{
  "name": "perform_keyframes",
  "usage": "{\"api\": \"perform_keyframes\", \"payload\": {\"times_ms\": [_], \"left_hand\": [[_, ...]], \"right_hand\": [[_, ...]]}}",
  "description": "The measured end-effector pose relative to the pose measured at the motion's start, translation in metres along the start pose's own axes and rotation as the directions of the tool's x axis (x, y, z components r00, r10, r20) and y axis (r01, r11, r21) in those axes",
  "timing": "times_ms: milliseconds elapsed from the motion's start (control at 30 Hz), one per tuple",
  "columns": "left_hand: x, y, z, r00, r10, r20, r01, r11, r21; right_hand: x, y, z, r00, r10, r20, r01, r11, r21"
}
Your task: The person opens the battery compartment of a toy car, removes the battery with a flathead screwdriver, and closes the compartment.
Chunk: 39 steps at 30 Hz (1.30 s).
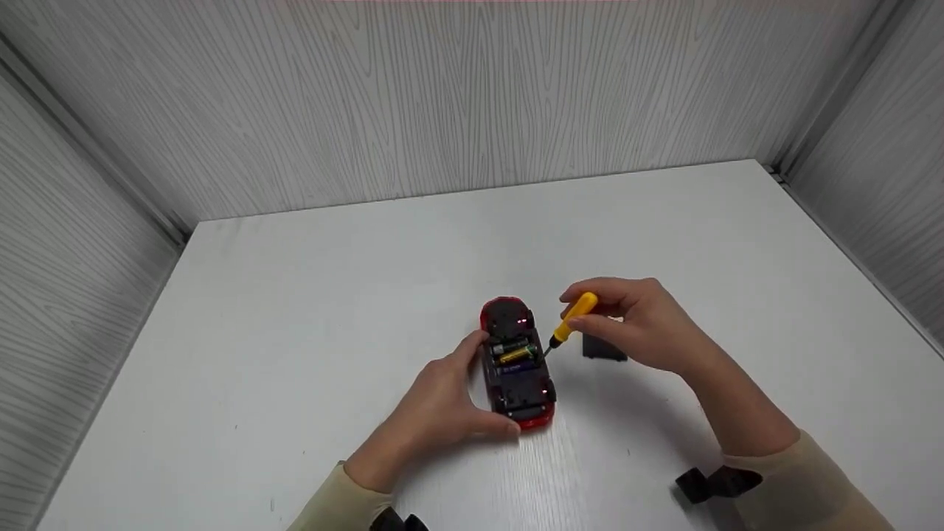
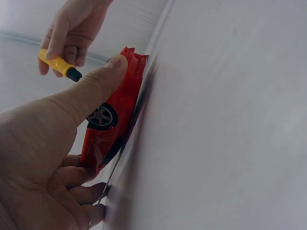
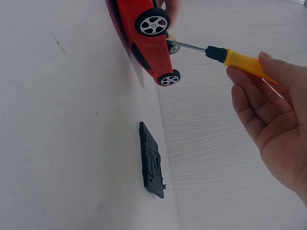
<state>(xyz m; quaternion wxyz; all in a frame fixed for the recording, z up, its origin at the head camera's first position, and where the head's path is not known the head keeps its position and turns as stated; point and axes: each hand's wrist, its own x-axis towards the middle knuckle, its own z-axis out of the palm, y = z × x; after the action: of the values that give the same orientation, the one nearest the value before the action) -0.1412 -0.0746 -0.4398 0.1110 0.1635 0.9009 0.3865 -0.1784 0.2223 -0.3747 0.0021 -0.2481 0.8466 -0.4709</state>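
Bench point(image 1: 295, 310), white with a few small dark specks, carries a red toy car point(image 1: 525, 391) that lies upside down, its dark underside facing up. Pale grained panels point(image 1: 413, 96) stand beyond the car and well off to its left and right. Just right of the car a black cover point(image 1: 605, 351) lies flat.

The left hand point(image 1: 442, 402) reaches in from the near left of the car and grips it, thumb across the near end, fingers along the left side. The right hand point(image 1: 649, 328) is raised to the right of the car, thumb and forefinger pinching the yellow handle of a screwdriver point(image 1: 577, 316), the other fingers loosely bent. The metal shaft slants down to the right edge of the car's uncovered compartment, where batteries point(image 1: 516, 355) lie crosswise.

The screwdriver's tip is lost at that edge; whether it touches a battery or the casing cannot be told. In the head view the right hand hides part of the cover, and the sleeves point(image 1: 804, 479) are cut off at the bottom. From the left wrist, the batteries are out of sight beyond the car's red body.
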Motion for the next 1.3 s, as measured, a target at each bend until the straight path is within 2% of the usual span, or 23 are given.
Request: {"api": "perform_keyframes", "payload": {"times_ms": [133,233,400,600,767,900,1033,1300], "left_hand": [[0.0,0.0,-0.001,1.0,0.004,-0.001,-0.004,1.0,0.002],[0.0,0.0,-0.001,1.0,0.007,-0.003,-0.007,1.0,0.005],[0.0,0.0,0.0,1.0,0.017,-0.01,-0.017,1.0,-0.014],[0.0,0.0,-0.001,1.0,0.019,-0.009,-0.019,1.0,-0.017],[-0.001,0.001,-0.001,1.0,0.003,-0.001,-0.003,1.0,-0.013],[0.0,0.001,-0.001,1.0,0.005,-0.001,-0.005,1.0,-0.012],[0.001,0.001,0.0,1.0,0.008,-0.002,-0.008,1.0,-0.01],[0.0,0.001,-0.001,1.0,-0.004,-0.001,0.004,1.0,-0.007]], "right_hand": [[-0.001,-0.007,0.003,1.0,-0.014,0.009,0.014,0.998,-0.056],[-0.001,-0.007,0.003,1.0,-0.008,0.02,0.009,0.999,-0.053],[0.001,0.003,-0.001,0.999,0.0,0.044,-0.002,0.999,0.052],[0.005,0.022,-0.005,0.996,0.013,0.085,-0.028,0.983,0.18],[0.006,0.033,-0.004,0.991,0.067,0.115,-0.089,0.976,0.198],[0.005,0.035,-0.005,0.99,0.097,0.107,-0.117,0.972,0.204],[0.004,0.032,-0.01,0.991,0.108,0.08,-0.122,0.97,0.21],[0.006,0.031,-0.017,0.993,0.091,0.078,-0.106,0.968,0.229]]}}
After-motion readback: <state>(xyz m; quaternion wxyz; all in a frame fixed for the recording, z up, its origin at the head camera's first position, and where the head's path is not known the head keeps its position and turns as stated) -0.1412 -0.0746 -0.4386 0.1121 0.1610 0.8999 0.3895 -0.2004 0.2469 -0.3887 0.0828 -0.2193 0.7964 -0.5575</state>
